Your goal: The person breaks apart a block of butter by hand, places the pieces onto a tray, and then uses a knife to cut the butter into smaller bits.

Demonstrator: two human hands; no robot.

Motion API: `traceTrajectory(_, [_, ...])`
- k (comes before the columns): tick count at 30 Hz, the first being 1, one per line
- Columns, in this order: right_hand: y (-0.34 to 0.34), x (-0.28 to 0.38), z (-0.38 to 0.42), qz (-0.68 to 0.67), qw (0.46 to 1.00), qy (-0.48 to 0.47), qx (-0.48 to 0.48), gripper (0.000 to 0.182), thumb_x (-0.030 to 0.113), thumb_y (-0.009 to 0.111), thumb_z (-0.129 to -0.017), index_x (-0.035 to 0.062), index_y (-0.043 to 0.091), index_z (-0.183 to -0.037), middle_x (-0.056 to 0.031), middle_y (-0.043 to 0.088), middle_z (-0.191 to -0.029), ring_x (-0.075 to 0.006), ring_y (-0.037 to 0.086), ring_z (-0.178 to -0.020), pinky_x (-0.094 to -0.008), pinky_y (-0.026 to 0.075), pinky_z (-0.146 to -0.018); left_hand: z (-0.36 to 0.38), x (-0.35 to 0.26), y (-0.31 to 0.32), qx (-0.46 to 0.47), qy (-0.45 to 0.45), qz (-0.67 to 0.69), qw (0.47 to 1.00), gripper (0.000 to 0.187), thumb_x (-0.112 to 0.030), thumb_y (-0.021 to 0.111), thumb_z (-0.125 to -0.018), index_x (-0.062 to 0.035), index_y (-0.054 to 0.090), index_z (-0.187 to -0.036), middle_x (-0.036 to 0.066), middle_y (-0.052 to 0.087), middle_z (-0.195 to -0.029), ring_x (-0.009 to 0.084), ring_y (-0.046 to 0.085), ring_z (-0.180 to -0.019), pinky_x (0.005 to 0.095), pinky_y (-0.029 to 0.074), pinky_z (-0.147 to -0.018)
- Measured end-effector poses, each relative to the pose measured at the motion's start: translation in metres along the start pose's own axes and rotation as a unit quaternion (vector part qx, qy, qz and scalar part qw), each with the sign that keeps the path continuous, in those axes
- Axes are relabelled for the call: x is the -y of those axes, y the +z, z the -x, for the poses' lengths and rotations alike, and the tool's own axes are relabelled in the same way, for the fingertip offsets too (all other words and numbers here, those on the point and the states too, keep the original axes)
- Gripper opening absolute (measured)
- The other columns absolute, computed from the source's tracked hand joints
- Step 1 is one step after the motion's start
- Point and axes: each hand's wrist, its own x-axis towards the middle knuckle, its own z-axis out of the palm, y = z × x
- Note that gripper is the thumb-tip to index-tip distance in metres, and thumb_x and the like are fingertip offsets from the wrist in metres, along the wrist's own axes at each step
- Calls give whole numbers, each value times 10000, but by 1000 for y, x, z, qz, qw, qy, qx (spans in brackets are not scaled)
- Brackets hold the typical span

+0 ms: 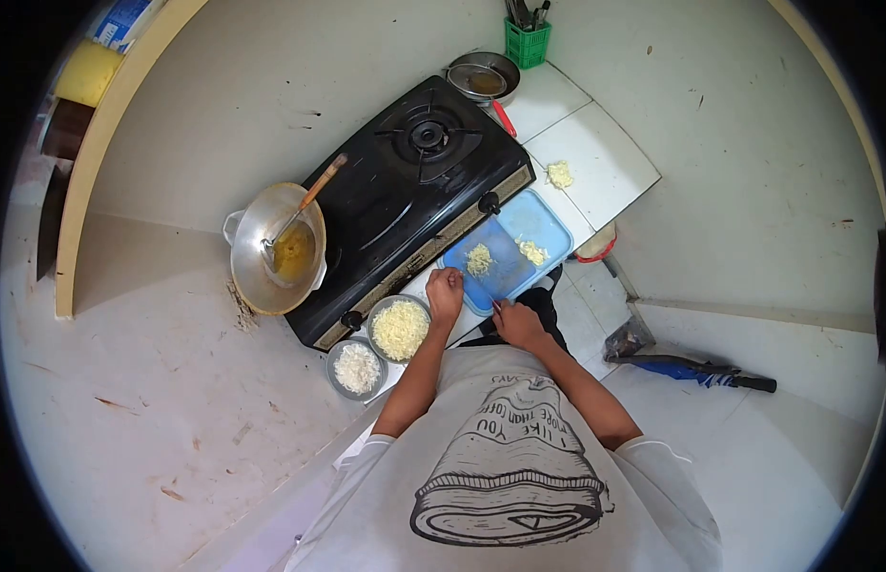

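My left hand (446,288) is closed at the left edge of the blue cutting board (505,262), its fingertips together; anything in them is too small to make out. My right hand (519,322) is shut on what looks like a small knife (496,306), of which a bit of red handle shows at the board's near edge. The blade cannot be made out. On the board lie a pile of finely chopped pale pieces (479,259) and a second whitish pile (532,252). The board rests on a light blue tray (554,218).
Left of my arm stand a bowl of yellowish shreds (401,329) and a bowl of white shreds (356,369). A black gas stove (386,205) carries a wok (255,238) with oil and a spatula (314,189). Beyond are a pan (500,69) and a green basket (527,46).
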Motion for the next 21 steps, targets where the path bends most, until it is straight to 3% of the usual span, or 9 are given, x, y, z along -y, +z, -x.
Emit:
traceTrajectory(8, [3,3,-3,-5,1000,-13,12,361,311,556,-969,-37,599,-1054,-264,683,-791,-454,690,-735,-556,569,-690,5,-1,0,-23,25,28,999,108,11,668,-838,-10,743,-912,162,662,-832,283,676,-744,376,554,-724])
traceTrajectory(21, [9,16,-18,-1,999,-8,40,335,277,540,-967,-51,591,-1016,-278,693,-824,-451,698,-777,-553,566,-719,-1,0,-3,22,-23,30,999,22,10,658,-853,30,664,-862,183,716,-829,283,714,-727,372,568,-692])
